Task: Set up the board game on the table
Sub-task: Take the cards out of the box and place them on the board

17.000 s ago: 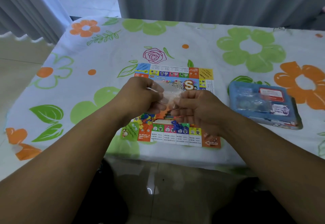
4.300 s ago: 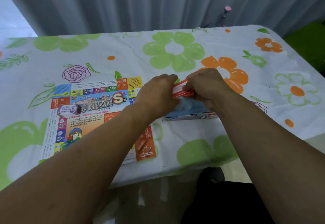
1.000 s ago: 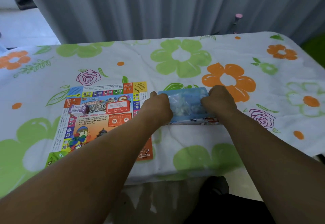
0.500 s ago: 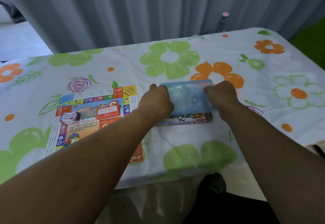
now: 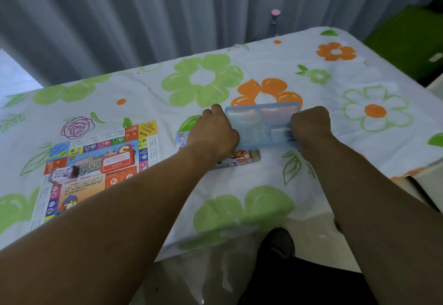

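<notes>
Both hands hold a translucent blue plastic tray (image 5: 260,126) by its ends, lifted and tilted above the colourful game box (image 5: 236,158). My left hand (image 5: 213,132) grips the tray's left end and my right hand (image 5: 310,123) grips its right end. The tray has compartments; what lies in them is too blurred to tell. The square game board (image 5: 96,163) lies flat on the left, with a red card stack (image 5: 119,160) and a purple card stack (image 5: 62,173) on it. My left forearm hides the board's near right corner.
The table carries a white cloth (image 5: 335,151) printed with green and orange flowers. Grey curtains (image 5: 167,12) hang behind the far edge. A green object (image 5: 405,38) stands past the right corner. The table's near edge runs just below my forearms.
The blue tray has come up out of the game box and moved right and away from me in both hands. The red card stack now lies on the board.
</notes>
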`<state>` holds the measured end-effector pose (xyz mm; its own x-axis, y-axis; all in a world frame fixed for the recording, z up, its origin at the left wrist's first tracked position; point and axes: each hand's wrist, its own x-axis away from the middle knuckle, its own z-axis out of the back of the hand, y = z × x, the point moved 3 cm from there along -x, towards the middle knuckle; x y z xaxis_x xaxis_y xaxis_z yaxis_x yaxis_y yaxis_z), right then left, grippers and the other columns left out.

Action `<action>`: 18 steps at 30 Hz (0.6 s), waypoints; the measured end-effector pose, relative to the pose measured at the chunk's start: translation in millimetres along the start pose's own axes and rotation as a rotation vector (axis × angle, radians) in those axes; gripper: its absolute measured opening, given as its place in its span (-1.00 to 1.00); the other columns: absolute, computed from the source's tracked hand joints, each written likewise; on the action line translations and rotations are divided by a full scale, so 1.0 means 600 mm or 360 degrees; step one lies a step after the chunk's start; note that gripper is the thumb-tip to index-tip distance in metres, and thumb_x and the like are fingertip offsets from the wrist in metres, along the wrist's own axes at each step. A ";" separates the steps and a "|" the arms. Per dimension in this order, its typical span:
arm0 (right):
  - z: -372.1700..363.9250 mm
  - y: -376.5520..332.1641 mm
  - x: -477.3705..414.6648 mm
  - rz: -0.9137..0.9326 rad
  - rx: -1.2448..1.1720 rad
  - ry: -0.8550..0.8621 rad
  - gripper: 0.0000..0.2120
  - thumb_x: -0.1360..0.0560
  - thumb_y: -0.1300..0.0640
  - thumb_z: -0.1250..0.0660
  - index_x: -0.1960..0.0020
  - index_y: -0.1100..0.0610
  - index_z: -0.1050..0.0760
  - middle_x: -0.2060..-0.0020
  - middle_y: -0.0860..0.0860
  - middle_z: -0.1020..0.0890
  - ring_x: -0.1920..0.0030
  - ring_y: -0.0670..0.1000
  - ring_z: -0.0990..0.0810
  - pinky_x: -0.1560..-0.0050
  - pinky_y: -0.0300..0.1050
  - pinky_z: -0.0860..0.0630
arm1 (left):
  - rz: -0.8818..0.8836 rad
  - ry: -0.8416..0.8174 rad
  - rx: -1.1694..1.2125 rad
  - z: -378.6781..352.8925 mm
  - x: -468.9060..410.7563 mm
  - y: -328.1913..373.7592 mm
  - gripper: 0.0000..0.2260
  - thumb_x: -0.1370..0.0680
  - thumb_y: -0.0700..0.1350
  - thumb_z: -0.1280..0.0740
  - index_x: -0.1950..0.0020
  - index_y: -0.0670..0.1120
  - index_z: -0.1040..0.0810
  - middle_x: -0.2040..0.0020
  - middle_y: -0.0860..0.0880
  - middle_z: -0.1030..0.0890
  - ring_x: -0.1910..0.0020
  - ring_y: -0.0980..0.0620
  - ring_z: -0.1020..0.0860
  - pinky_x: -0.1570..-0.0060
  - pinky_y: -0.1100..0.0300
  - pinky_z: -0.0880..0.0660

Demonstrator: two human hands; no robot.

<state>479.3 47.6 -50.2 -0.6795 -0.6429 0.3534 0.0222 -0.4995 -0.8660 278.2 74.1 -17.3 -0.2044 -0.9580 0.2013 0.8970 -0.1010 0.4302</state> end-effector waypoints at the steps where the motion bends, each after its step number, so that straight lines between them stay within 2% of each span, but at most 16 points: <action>1: 0.004 0.003 -0.004 -0.0006 -0.0011 0.0010 -0.74 -0.39 0.29 -0.24 -0.07 0.27 -0.49 0.23 0.20 -0.59 0.22 0.23 -0.71 0.42 -0.08 -0.50 | -0.0008 -0.0026 -0.0034 -0.005 -0.003 0.003 -0.64 -0.51 -0.12 -0.29 -0.28 -0.19 -0.36 -0.24 -0.20 -0.43 -0.24 -0.23 -0.43 -0.10 0.02 -0.36; 3: 0.013 0.012 -0.014 -0.0013 -0.0012 0.0045 -0.59 -0.28 0.21 -0.22 -0.12 0.26 -0.50 0.16 0.20 -0.61 0.20 0.23 -0.70 0.35 -0.03 -0.54 | -0.0020 -0.0104 -0.0127 -0.016 -0.010 0.012 -0.58 -0.47 -0.08 -0.31 -0.30 -0.19 -0.39 -0.25 -0.21 -0.40 -0.28 -0.23 -0.37 -0.22 -0.01 -0.36; 5: 0.021 0.024 -0.031 -0.0011 0.0002 0.0086 -0.51 -0.22 0.17 -0.19 -0.13 0.23 -0.50 0.08 0.21 -0.63 0.15 0.25 -0.69 0.25 0.10 -0.63 | -0.0002 -0.0187 -0.0193 -0.022 -0.017 0.016 -0.45 -0.37 0.01 -0.29 -0.32 -0.17 -0.42 -0.27 -0.21 -0.38 -0.29 -0.23 -0.33 -0.28 0.01 -0.33; 6: 0.024 0.030 -0.041 -0.0013 -0.0008 0.0108 -0.52 -0.21 0.16 -0.19 -0.12 0.23 -0.49 0.06 0.21 -0.62 0.11 0.25 -0.69 0.26 0.11 -0.63 | 0.0017 -0.0215 -0.0206 -0.022 -0.020 0.018 -0.36 -0.28 0.04 -0.25 -0.34 -0.16 -0.43 -0.29 -0.20 -0.38 -0.30 -0.22 -0.33 -0.29 0.02 -0.32; 8: 0.037 0.027 -0.041 -0.0022 0.0003 0.0146 -0.61 -0.25 0.18 -0.21 -0.07 0.19 -0.47 0.10 0.18 -0.56 0.09 0.20 -0.64 0.27 0.01 -0.54 | 0.0016 -0.0272 -0.0247 -0.031 -0.031 0.020 -0.28 -0.16 0.05 -0.19 -0.33 -0.10 -0.48 -0.29 -0.18 -0.40 -0.32 -0.21 -0.35 -0.30 0.05 -0.33; 10: 0.050 0.028 -0.040 -0.0006 0.0055 0.0175 -0.69 -0.36 0.23 -0.22 -0.09 0.22 -0.46 0.10 0.15 -0.50 0.08 0.14 -0.56 0.19 -0.06 -0.43 | -0.0032 -0.0301 -0.0310 -0.044 -0.041 0.018 -0.27 -0.15 0.09 -0.20 -0.32 -0.02 -0.50 -0.32 -0.14 -0.42 -0.37 -0.19 -0.34 -0.36 0.02 -0.33; 13: 0.063 0.039 -0.052 -0.0014 0.0056 0.0235 -0.63 -0.43 0.26 -0.22 -0.22 0.31 -0.46 0.02 0.15 -0.54 0.01 0.16 -0.56 0.12 -0.05 -0.43 | -0.0071 -0.0314 -0.0256 -0.060 -0.052 0.022 -0.38 -0.18 0.10 -0.23 -0.25 0.08 -0.53 -0.37 -0.14 -0.39 -0.39 -0.19 -0.31 -0.39 -0.02 -0.30; 18: 0.070 0.050 -0.066 -0.0008 0.0075 0.0246 -0.65 -0.47 0.27 -0.22 -0.25 0.29 -0.44 0.00 0.14 -0.54 0.01 0.14 -0.56 0.13 -0.09 -0.43 | -0.0115 -0.0439 -0.0371 -0.073 -0.061 0.037 -0.53 -0.20 0.11 -0.25 -0.10 0.06 -0.50 -0.13 -0.11 -0.41 -0.26 -0.23 -0.39 -0.31 -0.19 -0.36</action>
<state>537.8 33.6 -75.0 -0.7842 -0.5453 0.2961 0.0503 -0.5315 -0.8456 322.8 95.0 -53.6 -0.3398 -0.8409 0.4212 0.9352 -0.2545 0.2464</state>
